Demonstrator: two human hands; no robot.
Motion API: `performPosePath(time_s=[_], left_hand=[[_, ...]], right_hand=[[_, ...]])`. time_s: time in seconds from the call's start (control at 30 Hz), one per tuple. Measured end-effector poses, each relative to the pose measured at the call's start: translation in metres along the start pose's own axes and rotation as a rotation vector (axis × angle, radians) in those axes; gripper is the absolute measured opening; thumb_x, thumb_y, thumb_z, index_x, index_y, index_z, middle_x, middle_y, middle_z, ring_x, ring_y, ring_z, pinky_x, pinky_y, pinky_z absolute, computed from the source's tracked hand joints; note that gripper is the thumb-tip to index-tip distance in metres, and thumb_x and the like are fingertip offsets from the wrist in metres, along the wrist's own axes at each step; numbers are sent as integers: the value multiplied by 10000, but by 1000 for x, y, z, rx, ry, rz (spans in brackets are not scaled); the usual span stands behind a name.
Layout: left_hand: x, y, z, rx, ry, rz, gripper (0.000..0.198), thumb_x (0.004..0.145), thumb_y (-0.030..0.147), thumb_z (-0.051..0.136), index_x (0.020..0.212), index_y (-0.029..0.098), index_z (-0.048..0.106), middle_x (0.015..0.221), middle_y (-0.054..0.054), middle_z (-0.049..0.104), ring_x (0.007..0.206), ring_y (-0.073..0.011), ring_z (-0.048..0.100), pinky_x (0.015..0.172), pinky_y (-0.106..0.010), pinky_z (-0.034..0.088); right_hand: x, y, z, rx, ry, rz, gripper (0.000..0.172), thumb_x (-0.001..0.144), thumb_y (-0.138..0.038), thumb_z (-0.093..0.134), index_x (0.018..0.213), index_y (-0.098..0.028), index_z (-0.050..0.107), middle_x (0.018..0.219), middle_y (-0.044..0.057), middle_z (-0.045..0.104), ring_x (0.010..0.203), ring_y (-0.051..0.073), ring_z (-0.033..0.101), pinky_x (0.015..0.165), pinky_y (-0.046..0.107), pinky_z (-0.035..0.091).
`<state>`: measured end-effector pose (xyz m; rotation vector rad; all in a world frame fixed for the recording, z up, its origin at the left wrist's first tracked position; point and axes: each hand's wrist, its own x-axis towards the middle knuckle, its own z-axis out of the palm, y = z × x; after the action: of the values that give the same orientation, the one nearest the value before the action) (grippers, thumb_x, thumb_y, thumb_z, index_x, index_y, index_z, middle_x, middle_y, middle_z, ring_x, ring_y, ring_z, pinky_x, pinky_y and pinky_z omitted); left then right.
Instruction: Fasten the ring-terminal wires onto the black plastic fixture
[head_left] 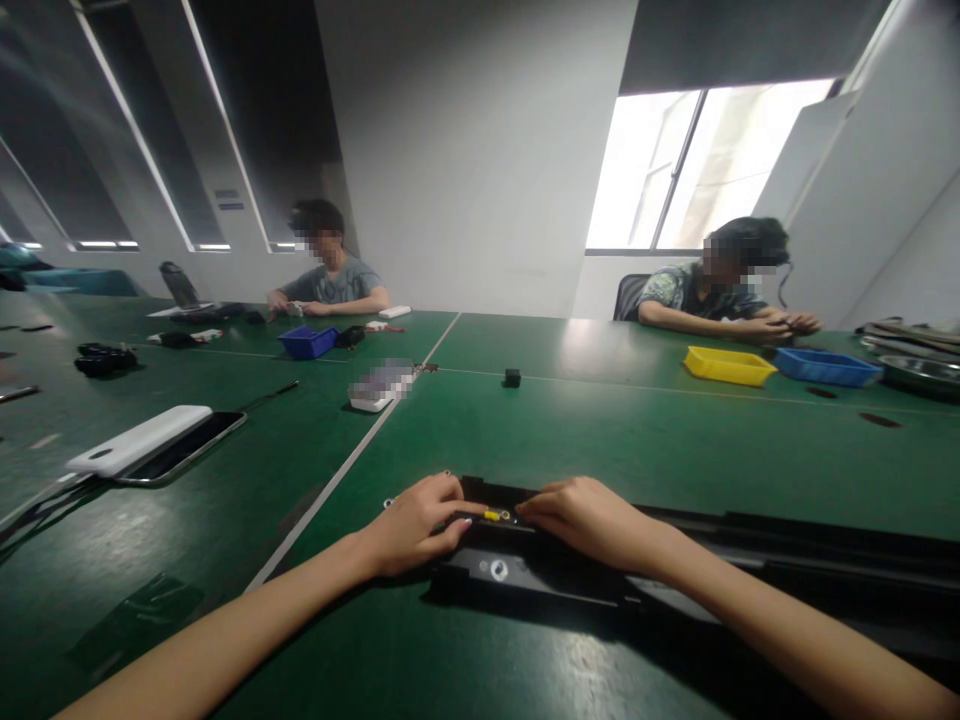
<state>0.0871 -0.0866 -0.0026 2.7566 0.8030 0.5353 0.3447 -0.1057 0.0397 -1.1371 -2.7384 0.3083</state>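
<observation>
Presently, a yellow-sleeved ring terminal is found inside a long black housing, right of centre in the lower half of the frame, on a green table. The left hand is seen partly open, its index finger extended to the sleeve's left end and its thumb set apart below; whether anything is gripped cannot be told. The right hand is bunched, fingertips lowered just beside the ring; what they may hold is hidden. The step is judged to be positioning of the terminal. For sound work, the sleeve should be steadied lightly from the left, the ring kept flat and untwisted, and the right fingertips kept clear of its hole so that alignment can be checked; any strain on the crimp should be avoided, and the housing kept from sliding. As to markings, no brand or lettering can be read on the terminal or housing. A small wall plate at upper left is too small to be read, and the top of a white device left of centre is obscured by pixelation.
</observation>
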Motion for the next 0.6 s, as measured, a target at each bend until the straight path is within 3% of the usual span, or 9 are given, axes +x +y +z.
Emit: performPosePath(time_s=[0.6], left_hand=[[0, 1, 0, -5, -6, 2, 337, 935, 256, 365, 1214, 209, 549, 931, -63, 492, 867, -196, 468, 789, -317, 400]], right_hand=[[0, 1, 0, -9, -6, -2, 287, 926, -279, 420, 1052, -220, 671, 953, 49, 701, 806, 175, 658, 688, 245, 467]])
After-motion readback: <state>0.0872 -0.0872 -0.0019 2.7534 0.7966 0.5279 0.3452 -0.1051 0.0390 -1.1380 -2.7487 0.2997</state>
